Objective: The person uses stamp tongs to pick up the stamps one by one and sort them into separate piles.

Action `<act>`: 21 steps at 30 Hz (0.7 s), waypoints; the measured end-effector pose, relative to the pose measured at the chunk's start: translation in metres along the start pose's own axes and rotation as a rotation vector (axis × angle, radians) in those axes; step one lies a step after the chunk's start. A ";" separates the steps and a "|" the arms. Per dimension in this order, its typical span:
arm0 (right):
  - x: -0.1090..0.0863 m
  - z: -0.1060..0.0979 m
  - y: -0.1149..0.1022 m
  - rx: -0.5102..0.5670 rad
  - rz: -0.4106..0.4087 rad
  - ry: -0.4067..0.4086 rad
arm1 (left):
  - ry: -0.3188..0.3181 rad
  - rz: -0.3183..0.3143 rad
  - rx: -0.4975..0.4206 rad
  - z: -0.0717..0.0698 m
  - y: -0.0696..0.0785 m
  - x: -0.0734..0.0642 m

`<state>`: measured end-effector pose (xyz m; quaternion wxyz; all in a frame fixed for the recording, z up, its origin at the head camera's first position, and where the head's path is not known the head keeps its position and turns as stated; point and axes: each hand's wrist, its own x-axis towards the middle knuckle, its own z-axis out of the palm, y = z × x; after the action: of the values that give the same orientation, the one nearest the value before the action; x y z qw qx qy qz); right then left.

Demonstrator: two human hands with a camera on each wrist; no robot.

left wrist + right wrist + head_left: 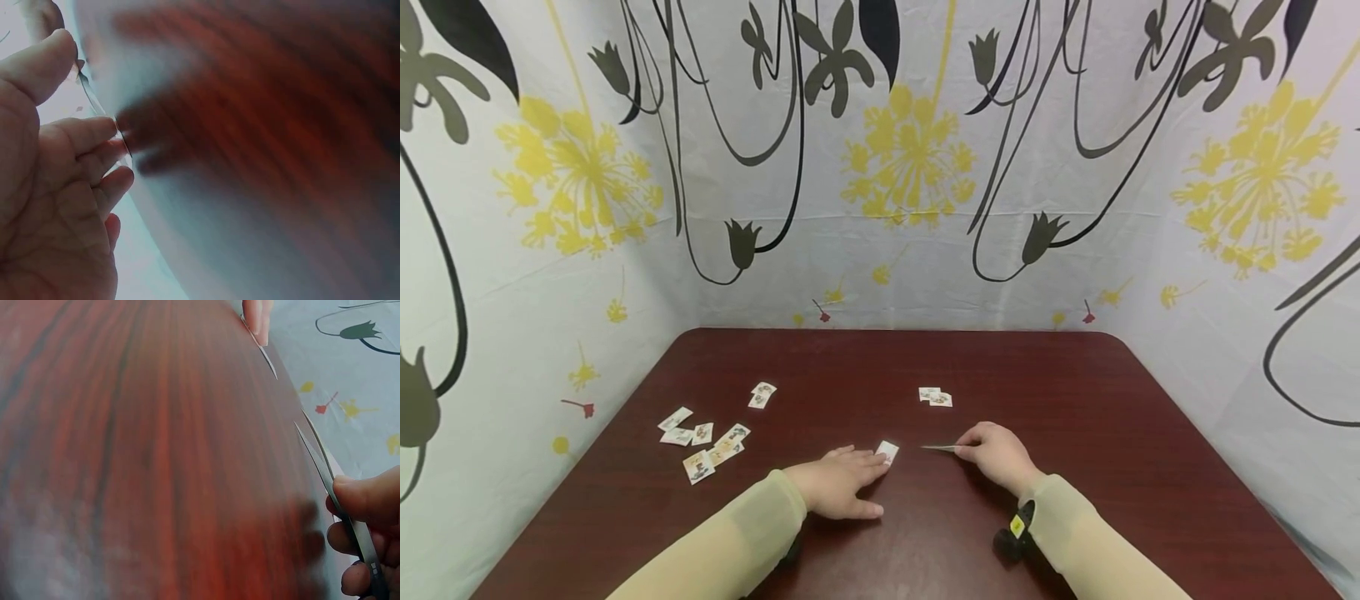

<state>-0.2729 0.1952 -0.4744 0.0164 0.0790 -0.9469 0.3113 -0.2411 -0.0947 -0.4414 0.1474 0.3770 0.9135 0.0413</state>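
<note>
My left hand [842, 483] lies low over the table with its fingers spread, and its fingertips touch a small white card [888, 452]. The left wrist view shows the fingers nearly straight, with the card's thin edge [125, 140] at the fingertips. To the right, my right hand [996, 454] holds metal tweezers [937, 448] that point left towards the card. Thumb and fingers pinch the tweezers [356, 531] in the right wrist view. Their two pointed tips stand slightly apart, with nothing visible between them. A gap separates them from the card [267, 359].
Several small printed cards [699, 467] are scattered at the table's left. A pair of overlapping cards [762, 395] lies further back, and another pair [940, 399] is behind the right hand. Flower-patterned sheeting [895, 283] surrounds the dark red table [1075, 375].
</note>
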 end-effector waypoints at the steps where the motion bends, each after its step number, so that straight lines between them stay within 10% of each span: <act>1: -0.001 0.000 -0.001 0.003 -0.001 -0.001 | 0.005 0.000 0.001 0.000 0.001 0.000; 21: -0.001 0.008 -0.014 0.036 0.073 -0.036 | 0.025 -0.004 0.082 0.003 0.006 0.006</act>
<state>-0.2691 0.1790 -0.4727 -0.0134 0.0503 -0.9435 0.3272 -0.2398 -0.0860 -0.4443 0.1206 0.3802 0.9170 0.0083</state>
